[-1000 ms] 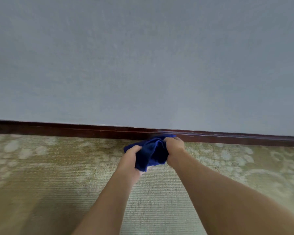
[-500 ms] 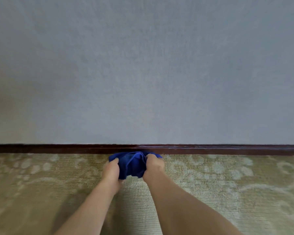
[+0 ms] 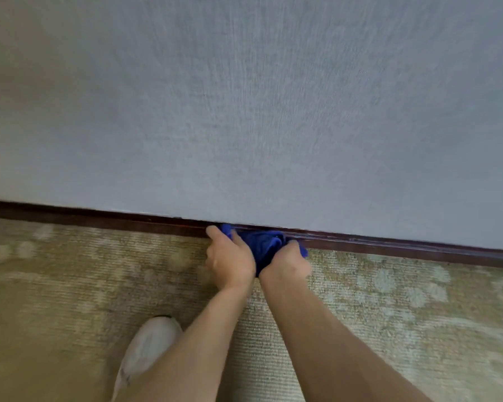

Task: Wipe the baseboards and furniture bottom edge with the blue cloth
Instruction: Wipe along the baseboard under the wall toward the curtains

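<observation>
Head view looks down at a blue cloth (image 3: pixel 263 245), a deep royal blue, bunched into soft folds and pressed against the baseboard (image 3: pixel 389 245) where wall meets floor; the cloth sits between the two hands, part of it hidden behind them; the baseboard is a narrow strip of dark reddish-brown glossy wood running across the frame, slanting lower toward the right; above it the wall (image 3: pixel 244 97) is pale grey-blue with a fine brushed, streaky texture; below lies a carpet (image 3: pixel 389 314) of ribbed weave in muted olive and beige with pale, blurred floral shapes; the left hand (image 3: pixel 230 258) has its fingers curled round the cloth's left end, knuckles up and fingertips at the baseboard; the right hand (image 3: pixel 285 265) clutches the right end in a closed grip, fingers wrapped under and out of sight; both bare forearms reach forward from the bottom edge, converging at the cloth; a light-coloured shoe (image 3: pixel 145 349) rests on the carpet at lower left.
</observation>
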Demonstrator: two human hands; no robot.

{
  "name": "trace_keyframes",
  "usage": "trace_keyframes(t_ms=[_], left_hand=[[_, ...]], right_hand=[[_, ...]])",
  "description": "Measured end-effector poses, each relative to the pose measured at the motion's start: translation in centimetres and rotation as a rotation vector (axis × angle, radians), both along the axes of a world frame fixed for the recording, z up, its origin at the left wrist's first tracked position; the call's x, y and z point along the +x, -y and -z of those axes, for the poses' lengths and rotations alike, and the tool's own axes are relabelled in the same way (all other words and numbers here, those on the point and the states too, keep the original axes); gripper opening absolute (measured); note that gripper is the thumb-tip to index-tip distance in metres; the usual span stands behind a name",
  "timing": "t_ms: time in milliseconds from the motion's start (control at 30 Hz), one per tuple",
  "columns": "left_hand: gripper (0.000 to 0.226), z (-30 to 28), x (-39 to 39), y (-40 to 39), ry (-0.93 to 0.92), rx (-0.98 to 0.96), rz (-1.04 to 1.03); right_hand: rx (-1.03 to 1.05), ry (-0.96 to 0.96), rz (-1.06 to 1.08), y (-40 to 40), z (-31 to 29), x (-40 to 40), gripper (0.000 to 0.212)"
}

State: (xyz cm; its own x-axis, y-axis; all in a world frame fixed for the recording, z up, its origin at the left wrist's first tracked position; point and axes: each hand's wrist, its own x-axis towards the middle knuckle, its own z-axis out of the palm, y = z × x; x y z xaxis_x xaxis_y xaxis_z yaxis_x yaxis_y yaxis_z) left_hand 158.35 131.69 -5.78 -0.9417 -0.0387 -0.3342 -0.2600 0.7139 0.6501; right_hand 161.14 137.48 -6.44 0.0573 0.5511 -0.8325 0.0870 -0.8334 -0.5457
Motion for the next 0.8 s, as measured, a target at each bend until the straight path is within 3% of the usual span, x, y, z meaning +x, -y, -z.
trace_keyframes(t_ms=[67,167,233,300,433,600,667,800], left_hand=[[0.023,-0.1,1.9,-1.6,0.048,0.051,0.063],[0.027,0.1,1.3,-1.3,0.099,0.204,-0.163],[0.034,0.0,0.4,0.2,-0.032,0.270,-0.374],[0.035,0.0,-0.4,1.1,-0.180,0.321,-0.453],[0.018,1.1,0.7,-0.6,-0.242,0.337,-0.251],[0.010,1.4,3.9,-1.8,-0.127,0.397,-0.011],[0.013,1.6,3.4,-1.3,-0.094,0.410,-0.029],[0.021,2.2,2.0,-0.2,0.011,0.447,-0.356]], right_hand=[[0.068,0.093,0.057,-1.8,0.3,0.7,0.029],[0.106,0.052,0.075,-1.7,1.4,-0.4,0.021],[0.131,0.003,-0.041,0.4,2.1,-1.6,0.017],[0.087,-0.083,-0.091,2.2,2.0,-2.3,0.017],[0.095,-0.077,-0.058,0.2,1.5,-0.7,0.007],[0.395,0.288,0.011,-2.5,0.5,1.4,0.025],[0.415,0.336,-0.069,-1.8,0.0,1.0,0.024],[0.488,0.314,-0.420,1.2,-0.7,0.2,0.011]])
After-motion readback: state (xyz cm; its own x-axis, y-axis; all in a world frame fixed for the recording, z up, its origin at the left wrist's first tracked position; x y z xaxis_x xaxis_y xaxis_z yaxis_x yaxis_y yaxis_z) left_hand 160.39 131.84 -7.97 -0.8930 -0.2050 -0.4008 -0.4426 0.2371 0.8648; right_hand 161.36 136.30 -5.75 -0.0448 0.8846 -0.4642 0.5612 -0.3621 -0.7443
